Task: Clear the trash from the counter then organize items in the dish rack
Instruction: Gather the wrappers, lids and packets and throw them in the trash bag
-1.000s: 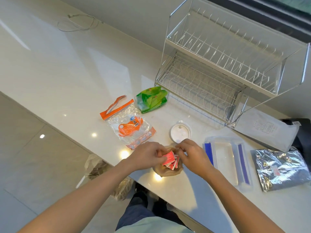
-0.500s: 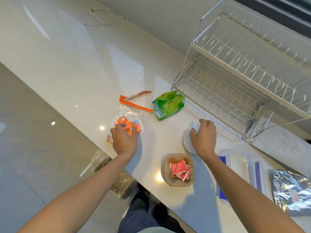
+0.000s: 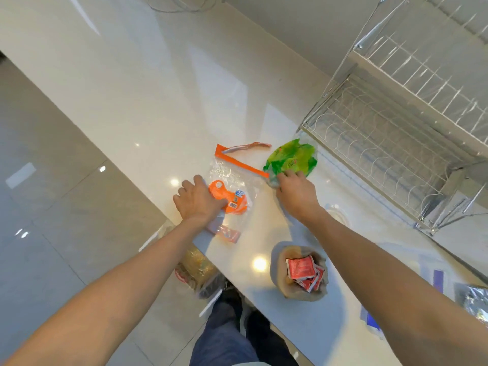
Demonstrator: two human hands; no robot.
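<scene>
A clear plastic bag with an orange zip strip and orange label (image 3: 232,191) lies near the counter's front edge. My left hand (image 3: 198,202) rests on its left side, fingers curled on the plastic. A crumpled green wrapper (image 3: 291,158) lies to the right of the bag, and my right hand (image 3: 295,194) pinches its near edge. A brown paper cup (image 3: 280,265) with red sachets (image 3: 303,270) lies on its side nearer to me. The wire dish rack (image 3: 390,133) stands at the back right with no dishes in it.
A white round lid (image 3: 339,215) lies partly behind my right forearm. A clear container with blue clips (image 3: 438,281) and a silver foil bag (image 3: 475,302) sit at the right edge. A bag of trash (image 3: 195,270) hangs below the counter edge. A cable (image 3: 179,3) lies far back.
My right hand left the white lid and moved left onto the green wrapper. My left hand stays on the orange-labelled bag. The camera has moved closer and tilted left.
</scene>
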